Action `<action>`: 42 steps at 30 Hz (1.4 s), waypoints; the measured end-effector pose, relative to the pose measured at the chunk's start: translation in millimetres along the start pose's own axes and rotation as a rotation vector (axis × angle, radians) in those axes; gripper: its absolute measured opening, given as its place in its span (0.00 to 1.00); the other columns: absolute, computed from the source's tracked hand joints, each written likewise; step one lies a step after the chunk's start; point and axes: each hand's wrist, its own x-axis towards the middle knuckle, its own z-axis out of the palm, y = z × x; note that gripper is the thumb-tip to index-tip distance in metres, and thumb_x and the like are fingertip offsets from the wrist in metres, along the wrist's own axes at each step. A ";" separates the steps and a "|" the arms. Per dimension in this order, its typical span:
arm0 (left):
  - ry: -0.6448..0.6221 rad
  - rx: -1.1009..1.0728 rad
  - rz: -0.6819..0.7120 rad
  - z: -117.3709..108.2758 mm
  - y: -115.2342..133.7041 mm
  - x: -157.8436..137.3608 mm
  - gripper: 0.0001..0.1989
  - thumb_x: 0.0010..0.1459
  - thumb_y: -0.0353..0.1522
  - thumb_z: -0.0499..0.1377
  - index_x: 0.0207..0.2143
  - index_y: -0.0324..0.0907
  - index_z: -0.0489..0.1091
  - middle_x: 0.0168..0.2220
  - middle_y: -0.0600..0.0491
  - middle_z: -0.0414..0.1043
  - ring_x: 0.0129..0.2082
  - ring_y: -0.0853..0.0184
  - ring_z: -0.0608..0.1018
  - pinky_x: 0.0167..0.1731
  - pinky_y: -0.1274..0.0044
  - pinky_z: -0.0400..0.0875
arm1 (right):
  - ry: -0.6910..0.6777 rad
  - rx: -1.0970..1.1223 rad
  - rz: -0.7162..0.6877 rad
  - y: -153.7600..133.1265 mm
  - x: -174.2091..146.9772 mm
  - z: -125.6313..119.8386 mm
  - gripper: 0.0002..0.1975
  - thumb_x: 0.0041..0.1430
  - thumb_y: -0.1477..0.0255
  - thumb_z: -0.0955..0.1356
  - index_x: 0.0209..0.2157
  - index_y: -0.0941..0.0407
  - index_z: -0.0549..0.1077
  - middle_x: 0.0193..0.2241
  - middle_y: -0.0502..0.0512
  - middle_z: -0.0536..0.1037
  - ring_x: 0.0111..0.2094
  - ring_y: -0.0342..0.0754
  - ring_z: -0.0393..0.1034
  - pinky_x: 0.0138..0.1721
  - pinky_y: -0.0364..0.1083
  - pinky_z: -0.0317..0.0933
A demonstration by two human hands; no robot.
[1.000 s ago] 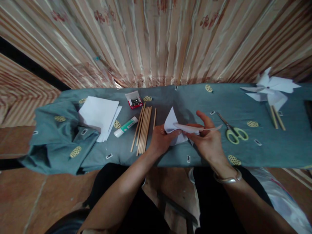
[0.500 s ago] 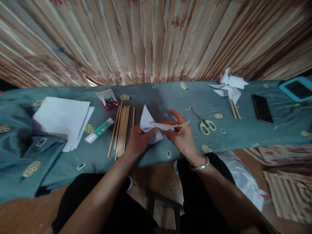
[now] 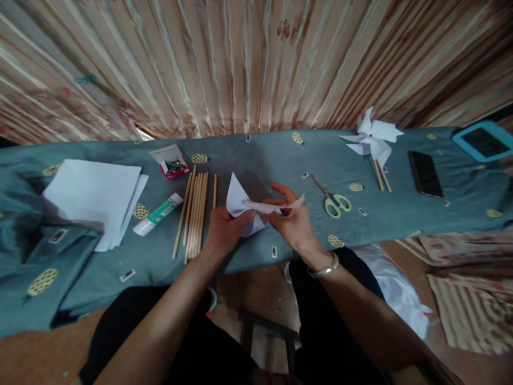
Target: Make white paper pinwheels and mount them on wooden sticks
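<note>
Between my hands, over the front half of the table, is a folded white paper pinwheel with its blades curled up. My left hand pinches its left side, the thumb pressed near the middle. From the right, my right hand grips the paper between thumb and fingers, and one finger points outward. A long paper flap lies across the right fingers and hides part of the grip. Just left of my left hand lie several wooden sticks. Scissors with pale green handles rest to the right of my right hand.
White paper sheets are stacked at the left, beside a glue stick. Behind the sticks stands a red box of small metal pins. Assembled white pinwheels, a phone and a blue-framed device lie at the right.
The view has shifted slightly, so everything on the table appears a little further left. Both hands keep their hold on the paper, with hardly any change in pose.
</note>
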 end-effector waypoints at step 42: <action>0.011 -0.093 -0.097 1.4 -0.5 -2.6 0.10 0.34 0.31 0.71 0.24 0.39 0.79 0.26 0.52 0.80 0.26 0.65 0.78 0.30 0.74 0.73 | -0.029 -0.014 0.023 -10.1 1.3 -1.4 0.32 0.41 0.61 0.78 0.48 0.57 0.72 0.33 0.52 0.83 0.32 0.50 0.78 0.34 0.48 0.72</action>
